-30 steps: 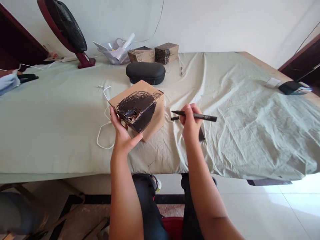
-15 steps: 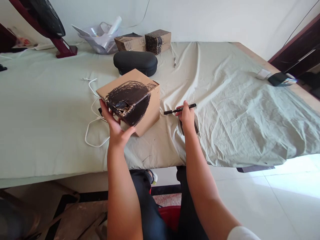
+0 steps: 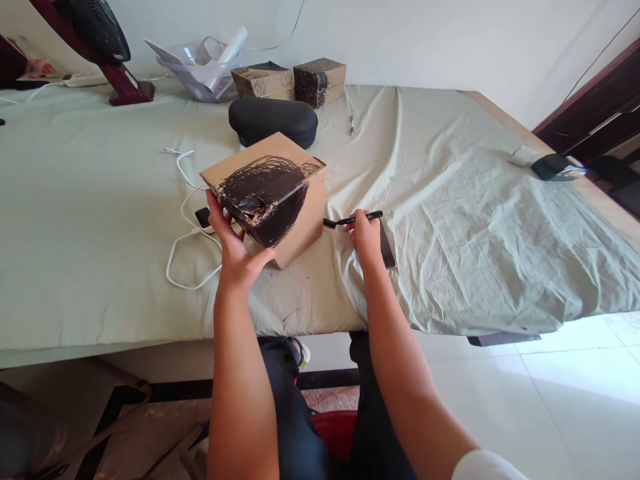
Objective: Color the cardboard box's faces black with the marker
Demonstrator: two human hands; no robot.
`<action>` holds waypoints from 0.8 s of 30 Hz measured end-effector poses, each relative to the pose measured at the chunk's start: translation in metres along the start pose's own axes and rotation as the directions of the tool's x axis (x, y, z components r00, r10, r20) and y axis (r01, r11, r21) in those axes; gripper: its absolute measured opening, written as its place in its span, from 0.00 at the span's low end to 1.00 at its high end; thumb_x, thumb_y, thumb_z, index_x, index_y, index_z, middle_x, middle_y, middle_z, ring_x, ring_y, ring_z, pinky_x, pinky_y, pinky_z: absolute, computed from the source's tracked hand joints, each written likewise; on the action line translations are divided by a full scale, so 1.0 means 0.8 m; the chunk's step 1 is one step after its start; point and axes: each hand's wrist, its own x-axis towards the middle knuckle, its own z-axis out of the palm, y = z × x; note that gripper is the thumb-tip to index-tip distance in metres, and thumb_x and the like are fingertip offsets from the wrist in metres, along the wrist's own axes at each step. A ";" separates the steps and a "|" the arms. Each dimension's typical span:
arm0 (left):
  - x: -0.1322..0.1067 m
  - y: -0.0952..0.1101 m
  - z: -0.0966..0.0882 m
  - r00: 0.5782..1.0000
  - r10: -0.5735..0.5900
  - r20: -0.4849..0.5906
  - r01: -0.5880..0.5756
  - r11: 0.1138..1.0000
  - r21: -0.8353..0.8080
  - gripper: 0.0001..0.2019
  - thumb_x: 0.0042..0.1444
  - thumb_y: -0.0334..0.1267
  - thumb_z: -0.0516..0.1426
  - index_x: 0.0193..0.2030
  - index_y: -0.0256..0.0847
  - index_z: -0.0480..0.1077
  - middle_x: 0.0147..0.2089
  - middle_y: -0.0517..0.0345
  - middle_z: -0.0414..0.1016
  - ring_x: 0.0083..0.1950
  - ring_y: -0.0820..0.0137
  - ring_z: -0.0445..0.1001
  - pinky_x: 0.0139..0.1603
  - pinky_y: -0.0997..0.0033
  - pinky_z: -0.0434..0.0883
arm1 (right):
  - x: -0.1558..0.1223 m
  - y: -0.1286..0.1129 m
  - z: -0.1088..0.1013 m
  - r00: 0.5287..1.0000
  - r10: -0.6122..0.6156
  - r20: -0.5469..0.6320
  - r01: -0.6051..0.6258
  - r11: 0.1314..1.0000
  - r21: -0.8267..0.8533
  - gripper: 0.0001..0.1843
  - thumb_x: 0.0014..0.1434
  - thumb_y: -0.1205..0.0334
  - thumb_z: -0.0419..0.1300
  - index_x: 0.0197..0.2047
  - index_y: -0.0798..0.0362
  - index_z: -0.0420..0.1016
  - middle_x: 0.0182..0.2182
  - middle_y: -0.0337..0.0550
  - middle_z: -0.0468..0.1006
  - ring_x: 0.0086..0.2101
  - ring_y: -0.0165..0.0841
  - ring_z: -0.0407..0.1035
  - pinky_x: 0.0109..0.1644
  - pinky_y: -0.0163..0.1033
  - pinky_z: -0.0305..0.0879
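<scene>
Left hand (image 3: 235, 250) is on the cardboard box (image 3: 280, 200), thumb pressed to the blackened face and fingers wrapped round the near left corner, tipping it up on the tabletop (image 3: 475, 220) close to the front edge, about midway along. The right hand (image 3: 365, 237) rests on the cloth just right of the box, fingers closed on a slim black marker (image 3: 353, 219) that lies almost flat, one end aimed at the box and just short of it.

On progress: the face turned towards the camera is nearly solid black, with scuffed, torn patches showing pale card along its upper edge. The top panel carries a dense scribble that thins out to bare brown at the far edges. The right-hand side is plain, matte cardboard, untouched by ink.

The tabletop wears a pale green sheet, creased and rumpled on the right. A dark flat slab, likely a phone (image 3: 387, 245), sits under the right hand. A white cable (image 3: 187, 227) loops left of the box; a rounded black case (image 3: 273, 120) lies behind it.
</scene>
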 end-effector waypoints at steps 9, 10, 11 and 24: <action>0.001 -0.003 0.001 1.000 -0.006 -0.015 0.007 0.999 0.033 0.71 0.39 0.39 0.72 0.83 0.62 0.32 0.86 0.45 0.35 0.84 0.44 0.50 0.76 0.38 0.68 | -0.020 -0.012 0.007 0.976 0.132 0.171 -0.173 0.954 0.246 0.13 0.51 0.65 0.65 0.35 0.47 0.64 0.19 0.33 0.77 0.16 0.24 0.48 0.21 0.35 0.43; 0.001 -0.004 0.000 1.000 -0.004 -0.018 0.004 0.999 0.034 0.71 0.40 0.40 0.72 0.83 0.63 0.32 0.86 0.46 0.35 0.84 0.44 0.50 0.75 0.38 0.69 | -0.021 -0.014 0.007 0.970 0.132 0.206 -0.185 0.945 0.269 0.12 0.51 0.65 0.66 0.35 0.47 0.65 0.20 0.33 0.77 0.16 0.23 0.48 0.21 0.34 0.42; 0.001 -0.006 -0.001 1.000 -0.001 -0.018 0.002 0.999 0.032 0.70 0.41 0.40 0.72 0.83 0.64 0.32 0.86 0.47 0.35 0.84 0.44 0.50 0.75 0.38 0.69 | -0.021 -0.016 0.006 0.958 0.142 0.248 -0.212 0.935 0.284 0.11 0.53 0.62 0.67 0.36 0.48 0.67 0.22 0.34 0.79 0.15 0.23 0.49 0.20 0.33 0.43; 0.003 0.000 -0.018 0.997 0.024 -0.075 -0.022 1.000 0.022 0.69 0.38 0.38 0.67 0.83 0.57 0.31 0.87 0.49 0.36 0.83 0.45 0.54 0.74 0.41 0.72 | -0.019 -0.009 0.021 0.940 0.208 0.269 -0.210 0.977 -0.020 0.13 0.51 0.74 0.62 0.39 0.51 0.72 0.31 0.37 0.83 0.16 0.23 0.62 0.19 0.32 0.55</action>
